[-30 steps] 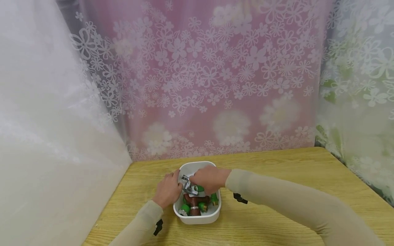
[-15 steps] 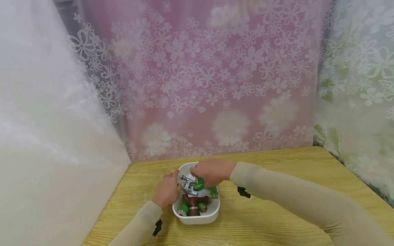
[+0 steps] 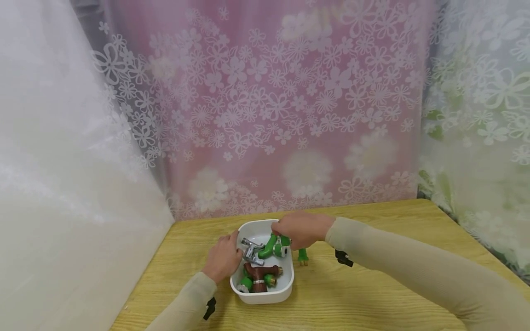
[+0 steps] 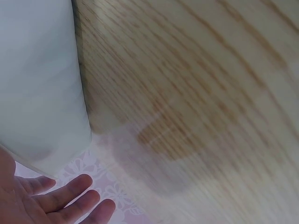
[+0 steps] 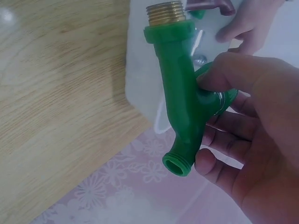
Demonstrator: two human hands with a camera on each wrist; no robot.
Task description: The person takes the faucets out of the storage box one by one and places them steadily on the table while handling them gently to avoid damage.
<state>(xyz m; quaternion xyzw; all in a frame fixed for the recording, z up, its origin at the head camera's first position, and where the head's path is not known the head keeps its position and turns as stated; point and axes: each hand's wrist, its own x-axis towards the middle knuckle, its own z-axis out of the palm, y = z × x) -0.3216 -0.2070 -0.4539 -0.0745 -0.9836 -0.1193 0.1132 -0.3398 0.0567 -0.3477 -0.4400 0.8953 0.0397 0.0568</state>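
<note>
My right hand [image 3: 304, 228] pinches a green tap [image 5: 180, 93] with a brass threaded end. In the right wrist view, the thumb presses its side branch and fingertips support it from below. In the head view this tap hangs just outside the right rim of a white basin [image 3: 265, 299]. My left hand [image 3: 223, 257] rests at the basin's left rim. The left wrist view shows its fingers [image 4: 70, 196] spread and fairly straight beside the outer wall. Inside the basin lie a chrome tap [image 3: 252, 253], green taps [image 3: 269, 248] and a brown tap [image 3: 259, 276].
The basin stands on a wood-grain table [image 3: 364, 276]. A pink flowered curtain [image 3: 265, 115] hangs behind the table, a whitish sheet [image 3: 74, 184] along the left and a green-white flowered sheet [image 3: 476, 138] on the right.
My right hand has lifted back from over the basin and moved right, carrying the green tap past the right rim. More of the green taps inside now shows. My left hand stays at the rim.
</note>
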